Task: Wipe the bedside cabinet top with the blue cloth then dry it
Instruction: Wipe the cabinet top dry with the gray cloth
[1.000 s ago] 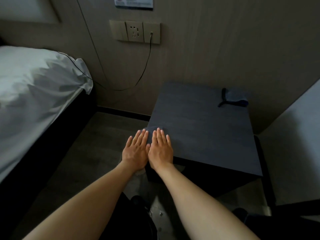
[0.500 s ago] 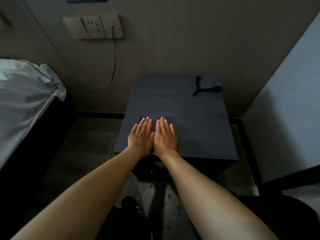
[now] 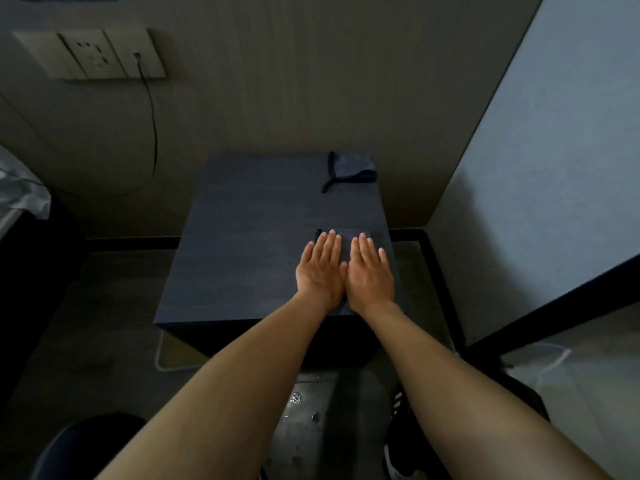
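Blue cloth [image 3: 349, 235], a flat folded square of thin dark fabric, lies on the dark wood-grain bedside cabinet top [image 3: 249, 244] toward its 4 o'clock corner, almost wholly covered by the two hands. Nearest the camera, both bare forearms reach forward from 6 o'clock. The left hand [image 3: 322, 268] and the right hand [image 3: 370, 271] lie palm-down side by side, thumbs touching, fingers straight and together, pressing the cloth flat against the surface rather than curling round it; only its far edge and a small dark tab at its 11 o'clock corner show beyond the fingertips.

By my judgement the cloth is light, soft and limp, so it would bunch or fold over if pushed from one edge. Flat palms spread over its middle look like the right hold, with steady downward pressure so it slides as one sheet over the smooth top; to lift it, a pinch at the exposed far edge would serve. Whether it is damp cannot be told in this dim light.

Farther back, at the cabinet's 1 o'clock corner, a second crumpled grey-blue cloth [image 3: 353, 166] with a dark strap rests near the wall, well apart from the hands. Beyond, at 10 o'clock, a beige wall socket panel [image 3: 90, 53] holds a plugged-in black cable [image 3: 152, 123].
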